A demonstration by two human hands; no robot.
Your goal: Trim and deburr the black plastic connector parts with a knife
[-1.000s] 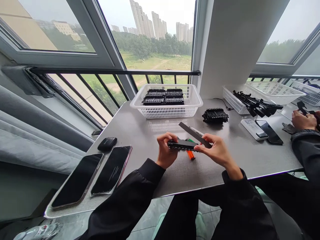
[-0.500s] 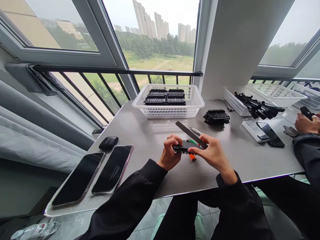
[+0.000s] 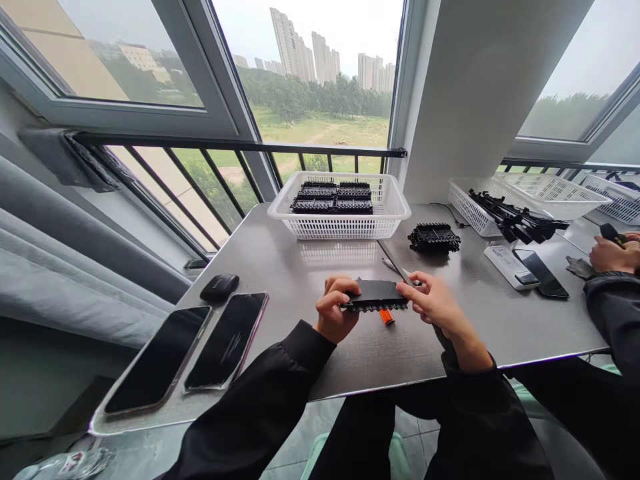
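Observation:
A black toothed plastic part (image 3: pixel 377 293) is level above the table, its flat face up. My left hand (image 3: pixel 339 310) is closed round its left end. My right hand (image 3: pixel 435 303) pinches a thin flat grey strip (image 3: pixel 393 263), which slants up and to the left, and its fingertips touch the part's right end. Below the part, an orange object (image 3: pixel 387 317) lies on the table. Behind the strip a pen (image 3: pixel 389 265) is partly covered.
A white basket (image 3: pixel 340 228) holds several black parts, and more are stacked beside it (image 3: pixel 434 237). Two phones (image 3: pixel 157 360) and a black case (image 3: pixel 220 288) lie left. At right are a white device (image 3: pixel 510 267), another phone, more baskets and another person's hand (image 3: pixel 613 255).
The part has turned so its flat face shows more. My right hand has moved slightly right, and the strip has swung to a steeper angle with its tip further right.

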